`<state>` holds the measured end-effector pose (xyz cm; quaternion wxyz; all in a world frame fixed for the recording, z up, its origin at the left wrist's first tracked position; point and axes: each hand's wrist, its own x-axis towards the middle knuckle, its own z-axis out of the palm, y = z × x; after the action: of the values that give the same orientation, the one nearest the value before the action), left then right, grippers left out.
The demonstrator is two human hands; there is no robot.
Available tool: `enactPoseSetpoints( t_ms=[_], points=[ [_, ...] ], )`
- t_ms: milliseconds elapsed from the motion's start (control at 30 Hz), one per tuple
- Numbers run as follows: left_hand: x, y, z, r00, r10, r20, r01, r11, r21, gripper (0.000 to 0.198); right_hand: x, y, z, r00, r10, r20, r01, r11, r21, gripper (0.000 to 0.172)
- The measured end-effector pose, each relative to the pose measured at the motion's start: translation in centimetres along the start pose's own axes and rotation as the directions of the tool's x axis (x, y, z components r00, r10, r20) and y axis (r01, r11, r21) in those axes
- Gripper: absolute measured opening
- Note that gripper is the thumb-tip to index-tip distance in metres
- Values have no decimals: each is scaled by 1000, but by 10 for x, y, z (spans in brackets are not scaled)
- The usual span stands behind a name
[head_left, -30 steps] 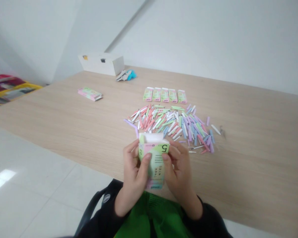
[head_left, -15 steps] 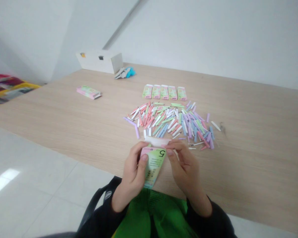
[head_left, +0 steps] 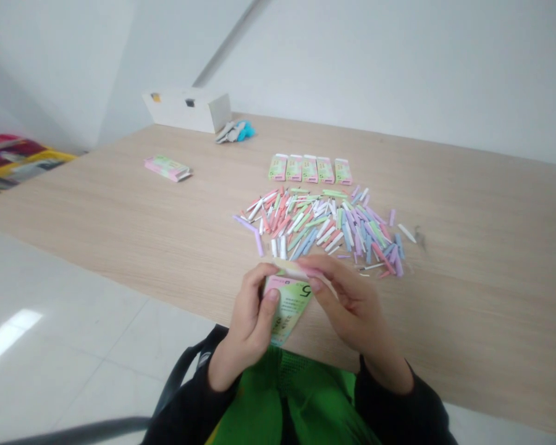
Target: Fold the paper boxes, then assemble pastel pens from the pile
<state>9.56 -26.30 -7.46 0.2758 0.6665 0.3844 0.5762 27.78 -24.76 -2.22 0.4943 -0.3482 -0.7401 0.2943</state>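
A small green and pink card box [head_left: 291,307], printed with a black 5, is gripped in my left hand [head_left: 251,312], thumb across its printed face. At the box's upper end my right hand [head_left: 352,303] has its fingers on the pale end flap, which is partly folded over; the fingertips hide part of it. Just beyond the hands lies a loose heap of slim pastel pen-like sticks [head_left: 324,222] in pink, white, green, blue and purple. Past the heap, several similar small boxes [head_left: 309,169] form a row.
Another such box [head_left: 167,167] lies at the left of the wooden table [head_left: 97,216]. Near the wall stand a long white box [head_left: 185,111] and a crumpled grey and blue bundle [head_left: 236,131]. Colourful items [head_left: 21,159] sit beyond the table's left edge.
The fingers of my right hand have moved left over the top of the box, and the flap is pressed lower. My left hand keeps its hold.
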Motion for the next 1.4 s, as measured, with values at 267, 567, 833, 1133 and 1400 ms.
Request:
enactPoseSetpoints(
  t_ms=[267, 567, 833, 1133, 1400],
  points=[
    [-4, -3, 2, 999, 1, 55, 6, 993, -121, 41, 6, -4, 6, 997, 31, -70, -27, 998, 53, 21],
    [-9, -10, 6, 997, 18, 74, -6, 987, -160, 49, 3, -4, 10, 979, 197, -58, -170, 934, 314, 23],
    [-11, -10, 2, 998, 53, 34, -51, 997, -58, 55, 7, -3, 7, 980, 195, 39, -194, 892, 407, 17],
    [3, 0, -3, 984, 125, 125, -119, 991, -60, 55, 2, -1, 5, 992, 119, 45, -128, 932, 339, 23],
    [-1, 1, -1, 991, 30, 131, -16, 994, -109, 35, 0, 0, 0, 995, 41, 90, -57, 979, 194, 27]
  ],
)
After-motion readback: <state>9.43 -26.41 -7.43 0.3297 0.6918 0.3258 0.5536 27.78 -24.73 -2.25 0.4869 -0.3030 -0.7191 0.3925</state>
